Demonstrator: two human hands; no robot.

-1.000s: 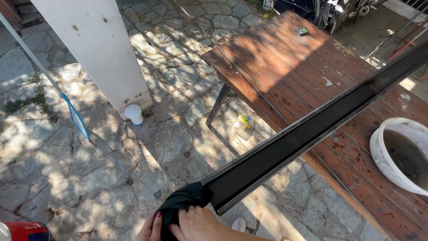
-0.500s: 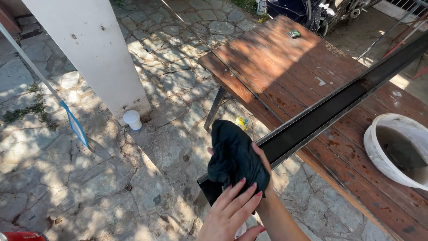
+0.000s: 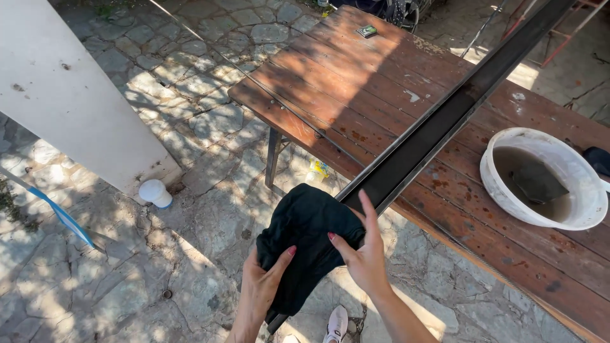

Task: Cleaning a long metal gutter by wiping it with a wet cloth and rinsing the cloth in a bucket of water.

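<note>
— Dark green cloth [image 3: 305, 244] first, nearest the camera: both hands are on it. The left hand [image 3: 260, 286] grips it from below with fingers curled into the fabric, and the right hand [image 3: 362, 254] lies on top, fingers spread flat and pressing it down.

— And what's under it?

— The near end of a long black metal bar [image 3: 438, 121], which runs away diagonally over the red-brown wooden table [image 3: 356, 82]. I'd judge this a wiping stroke in progress, the cloth wrapped over the bar's end. The next move likely calls for a firm squeeze and a steady slide along the bar, without letting it shift on the table.

— Compared with half a second ago?

— Then only one hand showed on the cloth, bunched higher up the bar. Now the cloth is draped lower, with two hands around it.

— Beyond that?

— A white basin [image 3: 540, 178] of murky water with a rag sunk in it stands on the table, right of the bar. On the stone paving, a small white cup [image 3: 155, 192] sits by the pale pillar [image 3: 70, 95].
</note>
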